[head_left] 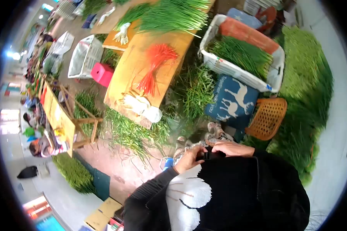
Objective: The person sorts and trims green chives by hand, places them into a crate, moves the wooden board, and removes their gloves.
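At my waist, my left hand (189,158) and my right hand (232,148) come together with curled fingers. Between them is a small black object (209,154), pinched in front of my black and white top (235,184); its exact kind is hard to make out. Beyond my hands, on the wooden table (123,73), lie white gloves (140,107) and a bundle of red ties (158,63). Long green stalks (173,17) are heaped at the table's far end, with another white glove (122,34) beside them.
A white crate (204,46) holding green stalks stands at right, near a blue cushioned seat (233,100) and a woven chair (266,118). Greens (312,96) are piled along the wall. Loose leaves (138,131) litter the floor. A pink stool (102,74) and seated people (42,147) are at left.
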The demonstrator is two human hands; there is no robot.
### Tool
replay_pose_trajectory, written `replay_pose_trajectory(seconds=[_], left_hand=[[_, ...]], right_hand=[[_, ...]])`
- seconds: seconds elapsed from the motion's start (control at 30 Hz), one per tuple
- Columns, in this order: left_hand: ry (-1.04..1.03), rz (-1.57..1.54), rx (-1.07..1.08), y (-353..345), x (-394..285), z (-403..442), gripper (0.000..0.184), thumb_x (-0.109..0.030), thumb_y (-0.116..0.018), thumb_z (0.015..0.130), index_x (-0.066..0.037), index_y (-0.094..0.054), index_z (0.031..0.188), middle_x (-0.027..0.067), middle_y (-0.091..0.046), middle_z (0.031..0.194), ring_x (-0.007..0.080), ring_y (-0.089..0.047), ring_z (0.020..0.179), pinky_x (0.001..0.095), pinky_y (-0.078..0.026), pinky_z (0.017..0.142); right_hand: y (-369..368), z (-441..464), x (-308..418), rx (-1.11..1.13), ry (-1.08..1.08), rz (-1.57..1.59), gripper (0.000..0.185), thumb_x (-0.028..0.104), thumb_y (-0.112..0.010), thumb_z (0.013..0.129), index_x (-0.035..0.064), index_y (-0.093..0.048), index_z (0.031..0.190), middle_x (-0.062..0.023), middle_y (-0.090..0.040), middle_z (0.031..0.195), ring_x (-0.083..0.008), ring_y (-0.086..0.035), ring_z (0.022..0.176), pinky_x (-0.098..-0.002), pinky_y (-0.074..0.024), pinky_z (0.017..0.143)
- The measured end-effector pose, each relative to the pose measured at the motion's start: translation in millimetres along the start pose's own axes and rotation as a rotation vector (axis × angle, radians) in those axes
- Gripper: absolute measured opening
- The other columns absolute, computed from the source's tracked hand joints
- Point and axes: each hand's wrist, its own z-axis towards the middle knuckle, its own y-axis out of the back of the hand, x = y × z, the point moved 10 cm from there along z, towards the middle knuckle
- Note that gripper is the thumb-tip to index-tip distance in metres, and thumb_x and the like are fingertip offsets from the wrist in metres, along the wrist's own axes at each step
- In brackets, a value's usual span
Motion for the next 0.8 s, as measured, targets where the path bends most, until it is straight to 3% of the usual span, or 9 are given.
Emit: replay_pose_trajectory(seconds=[0.1,0.23,0.33,0.5,0.57,0.6,0.67,0.73,0.8], left_hand=[[0.009,0.184,-0.126,-9.6,-6.6,10.2,0.044,0.002,-0.064,0.061,-0.004,-0.045,0.101,0.0076,-0.049,0.087,0.0183,-0.050,0.083,0.0279,-0.041,0.073],[-0.085,0.412,-0.222,-23.1,-20.8,14.3,0.040,-0.009,-0.062,0.067,-0.003,-0.045,0.102,0.0142,-0.047,0.093,0.0276,-0.048,0.091,0.0349,-0.039,0.078],[-0.010,0.497,-0.214,-32.6,-24.8,15.5,0.039,-0.013,-0.062,0.068,-0.001,-0.045,0.100,0.0170,-0.045,0.095,0.0324,-0.046,0.093,0.0379,-0.037,0.080],[0.155,0.320,-0.505,-25.9,-2.5,-7.4,0.040,-0.020,-0.063,0.068,0.002,-0.043,0.095,0.0202,-0.048,0.085,0.0333,-0.048,0.083,0.0394,-0.038,0.073],[0.119,0.097,-0.629,-31.9,28.7,-14.7,0.040,-0.021,-0.063,0.072,0.003,-0.040,0.095,0.0209,-0.049,0.078,0.0318,-0.051,0.074,0.0370,-0.040,0.068],[0.382,0.109,-0.658,-21.1,6.6,-31.2,0.036,-0.019,-0.060,0.076,0.003,-0.038,0.095,0.0187,-0.050,0.079,0.0270,-0.052,0.072,0.0351,-0.040,0.065],[0.071,-0.211,-0.975,-3.0,27.0,-59.5,0.036,-0.023,-0.055,0.080,0.002,-0.037,0.098,0.0165,-0.051,0.082,0.0221,-0.051,0.077,0.0336,-0.041,0.067],[0.220,-0.461,-1.142,7.3,67.3,-108.8,0.030,-0.027,-0.047,0.085,-0.001,-0.039,0.096,0.0063,-0.049,0.080,0.0142,-0.046,0.072,0.0261,-0.039,0.061],[0.023,-0.783,-1.296,22.3,83.4,-158.4,0.024,-0.034,-0.042,0.087,-0.011,-0.043,0.080,-0.0044,-0.039,0.062,0.0037,-0.035,0.052,0.0180,-0.029,0.045]], right_hand=[[8.4,-4.7,-12.8,0.069,0.144,0.103,0.029,0.019,-0.060,0.070,0.0004,-0.050,0.088,-0.0122,-0.050,0.087,-0.0264,-0.049,0.083,-0.0333,-0.0389,0.072],[8.9,-10.4,-31.3,0.194,0.123,0.016,0.032,0.020,-0.061,0.069,0.0002,-0.051,0.092,-0.0130,-0.051,0.088,-0.0257,-0.051,0.085,-0.0322,-0.0403,0.073],[4.6,-10.6,-41.4,0.302,0.156,-0.076,0.030,0.020,-0.059,0.071,0.0004,-0.051,0.092,-0.0117,-0.051,0.090,-0.0252,-0.051,0.085,-0.0314,-0.0406,0.073],[17.5,-10.4,-8.8,0.412,0.179,-0.198,0.026,0.019,-0.056,0.074,0.0012,-0.051,0.093,-0.0124,-0.051,0.090,-0.0275,-0.049,0.085,-0.0326,-0.0396,0.073],[10.0,-8.5,-7.7,0.402,0.267,-0.143,0.022,0.019,-0.052,0.080,0.0005,-0.050,0.091,-0.0106,-0.051,0.085,-0.0241,-0.051,0.079,-0.0310,-0.0401,0.070],[9.9,-9.2,-1.1,0.413,0.271,-0.153,0.022,0.019,-0.052,0.080,0.0005,-0.050,0.091,-0.0106,-0.051,0.085,-0.0241,-0.051,0.079,-0.0310,-0.0401,0.070],[21.0,0.3,-11.2,0.340,-0.073,0.069,0.020,0.018,-0.050,0.081,-0.0004,-0.048,0.090,-0.0101,-0.053,0.086,-0.0180,-0.053,0.079,-0.0285,-0.0415,0.069],[46.5,-2.0,-38.5,0.015,-0.268,0.701,0.019,0.016,-0.051,0.081,-0.0006,-0.047,0.090,-0.0093,-0.055,0.083,-0.0153,-0.054,0.079,-0.0257,-0.0434,0.070],[75.3,-19.0,-61.3,-0.279,-0.375,1.077,0.014,0.015,-0.050,0.080,0.0020,-0.045,0.083,-0.0059,-0.052,0.074,-0.0142,-0.053,0.066,-0.0262,-0.0444,0.059]])
